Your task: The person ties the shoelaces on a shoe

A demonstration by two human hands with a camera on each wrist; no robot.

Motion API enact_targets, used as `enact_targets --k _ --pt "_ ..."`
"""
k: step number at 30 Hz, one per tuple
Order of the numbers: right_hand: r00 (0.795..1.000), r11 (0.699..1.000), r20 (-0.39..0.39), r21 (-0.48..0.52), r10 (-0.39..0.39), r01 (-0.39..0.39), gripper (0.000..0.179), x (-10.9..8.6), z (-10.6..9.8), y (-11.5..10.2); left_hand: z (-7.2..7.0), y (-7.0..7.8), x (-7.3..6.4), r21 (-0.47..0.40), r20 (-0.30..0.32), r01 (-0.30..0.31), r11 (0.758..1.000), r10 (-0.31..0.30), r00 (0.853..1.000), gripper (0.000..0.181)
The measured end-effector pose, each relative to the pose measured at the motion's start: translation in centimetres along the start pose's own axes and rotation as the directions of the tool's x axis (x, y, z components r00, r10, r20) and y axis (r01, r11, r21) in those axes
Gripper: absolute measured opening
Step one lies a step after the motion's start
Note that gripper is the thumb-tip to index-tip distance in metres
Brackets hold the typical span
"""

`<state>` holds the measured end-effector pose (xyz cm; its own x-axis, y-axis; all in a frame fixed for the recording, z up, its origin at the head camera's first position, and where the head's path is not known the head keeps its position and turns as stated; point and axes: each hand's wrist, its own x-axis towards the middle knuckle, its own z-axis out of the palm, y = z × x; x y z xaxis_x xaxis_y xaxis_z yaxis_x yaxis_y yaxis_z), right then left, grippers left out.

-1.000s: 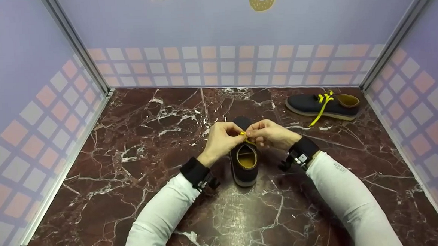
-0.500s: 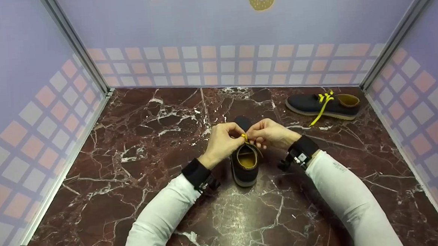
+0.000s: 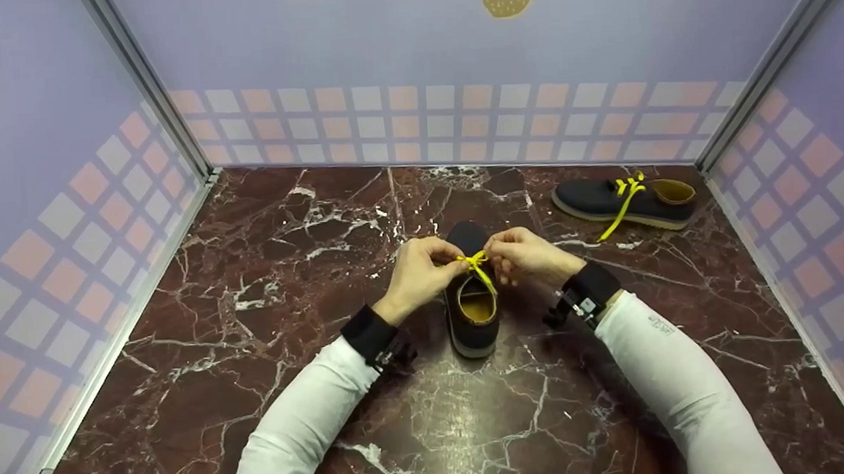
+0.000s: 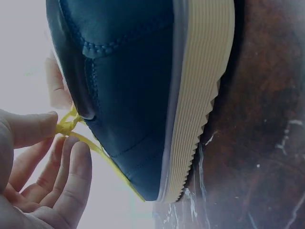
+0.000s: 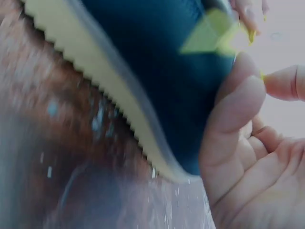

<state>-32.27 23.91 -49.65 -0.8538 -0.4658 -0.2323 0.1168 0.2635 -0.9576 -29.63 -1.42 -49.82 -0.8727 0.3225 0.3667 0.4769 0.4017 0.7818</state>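
Observation:
A dark shoe with a tan insole stands on the marbled surface, toe pointing away from me. Across its tongue the yellow shoelace forms a bow-like knot, and one strand hangs back over the opening. My left hand pinches the lace on the knot's left side between thumb and forefinger; the left wrist view shows the yellow lace at those fingertips. On the other side my right hand pinches lace between thumb and forefinger. In the right wrist view the lace is blurred against the shoe's dark side.
A second dark shoe with a yellow lace lies at the back right, its toe to the left. Patterned panels wall in the back and both sides of the marbled surface.
My hands have drawn apart, the left to the left and the right to the right. The yellow knot between them now shows spread out, with a strand toward the shoe's opening.

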Motion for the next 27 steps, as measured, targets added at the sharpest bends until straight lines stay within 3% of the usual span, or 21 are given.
enact_targets --k 6,12,24,27 --pt "1.0 0.993 0.005 -0.119 0.008 -0.007 0.022 -0.5 -0.4 1.7 -0.6 -1.2 -0.9 0.043 0.036 0.1 0.994 -0.102 0.994 0.007" --pt "0.999 0.97 -0.003 -0.24 -0.033 0.031 0.028 -1.3 -0.6 2.5 -1.0 -2.0 -1.3 0.017 0.029 0.181 0.983 -0.182 0.983 0.005" --pt "0.993 0.949 -0.068 -0.309 -0.092 0.066 0.027 -2.1 -0.8 2.8 -0.5 -2.2 -0.9 -0.021 -0.017 0.271 0.962 -0.272 0.962 0.005" --pt "0.989 0.955 -0.107 -0.289 -0.103 0.068 0.028 -2.5 -0.3 2.9 -0.4 -2.0 -1.2 -0.071 -0.02 0.288 0.955 -0.29 0.957 0.006"
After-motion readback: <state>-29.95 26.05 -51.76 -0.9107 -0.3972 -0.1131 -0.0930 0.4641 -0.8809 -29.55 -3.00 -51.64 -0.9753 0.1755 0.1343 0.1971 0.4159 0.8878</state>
